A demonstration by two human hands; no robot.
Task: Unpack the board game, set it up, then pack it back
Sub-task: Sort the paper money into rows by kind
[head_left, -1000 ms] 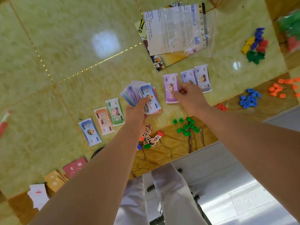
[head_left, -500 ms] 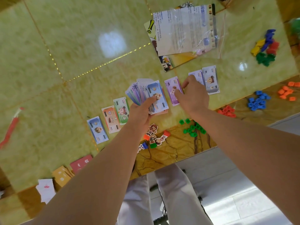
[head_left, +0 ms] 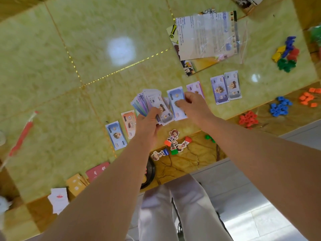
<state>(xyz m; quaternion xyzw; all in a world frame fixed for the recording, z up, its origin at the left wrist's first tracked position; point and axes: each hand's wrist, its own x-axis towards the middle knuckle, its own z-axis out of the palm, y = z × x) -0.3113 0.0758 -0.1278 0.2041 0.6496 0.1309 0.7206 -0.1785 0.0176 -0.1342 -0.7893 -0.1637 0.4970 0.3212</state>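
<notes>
1. my left hand (head_left: 149, 124) grips a fan of play-money notes (head_left: 152, 103). my thumb is pressed over the front note and my other fingers are curled behind. the fan spreads toward 11 o'clock.
2. my right hand (head_left: 192, 106) pinches a single blue note (head_left: 176, 100) with curled fingertips. this note sits at 3 o'clock of the fan, against its front note.
3. a purple note (head_left: 195, 86) lies flat on the green table (head_left: 86, 49), partly hidden under my right hand.
4. at 2 o'clock of my right hand, two pale notes (head_left: 225, 87) lie side by side, edges overlapping.
5. at 8 o'clock of the fan lie an orange note (head_left: 129, 124) and a blue-grey note (head_left: 116, 134), side by side.
6. cardboard character pawns (head_left: 173, 143) lie at 6 o'clock of my hands, near the table edge.
7. small blue pieces (head_left: 279, 107), red pieces (head_left: 247, 119) and orange pieces (head_left: 307, 98) sit in separate heaps at 3 o'clock.
8. the rules sheet in its clear bag (head_left: 206, 35) lies at 1 o'clock.
9. red, tan and white card stacks (head_left: 76, 184) lie at 8 o'clock.
</notes>
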